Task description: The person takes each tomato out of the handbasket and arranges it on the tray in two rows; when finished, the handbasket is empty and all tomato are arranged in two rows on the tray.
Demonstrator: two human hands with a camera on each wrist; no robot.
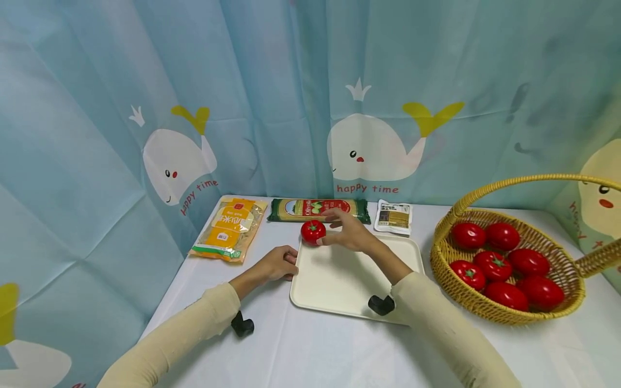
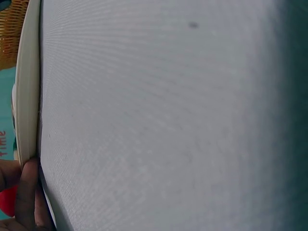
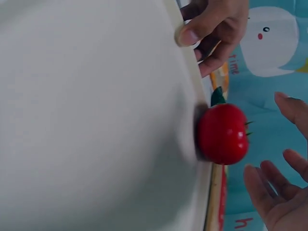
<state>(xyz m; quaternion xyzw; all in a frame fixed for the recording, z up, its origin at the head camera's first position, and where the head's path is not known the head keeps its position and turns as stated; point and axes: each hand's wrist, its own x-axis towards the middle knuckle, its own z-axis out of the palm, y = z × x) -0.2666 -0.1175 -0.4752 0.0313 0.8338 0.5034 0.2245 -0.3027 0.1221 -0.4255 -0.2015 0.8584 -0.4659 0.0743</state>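
1. Nearest, two sleeves [image 1: 186,337] are reaching over the table [image 1: 286,355]; the right one is covering the near right corner of the tray [image 1: 339,272].
2. The tray is lying mid-table, looking light and stiff, probably smooth enough for round things to roll; its raised rim is offering the best hold.
3. Right of it, the basket [image 1: 448,304] is holding a pile of red tomatoes [image 1: 494,265]; its handle is running out of the head view.
4. The left hand [image 1: 277,264] is pinching the tray's left rim, thumb on top; how far its fingers are tucking underneath is hidden.
5. A tomato [image 1: 313,232] is sitting at the tray's far left corner, hiding it. It is looking hard, glossy and light, likely slippery; fingertips around its sides should suit. The left wrist view is showing only a cut-off red patch there.
6. Just beside it, the right hand [image 1: 349,230] is hovering, fingers spread, grasping nothing; the right wrist view is cutting it off.
7. Beyond, a bag [image 1: 227,229], a pasta pack [image 1: 291,210] and a packet [image 1: 394,216] are lying before the curtain [image 1: 291,81]; the packet's print is too small to read.
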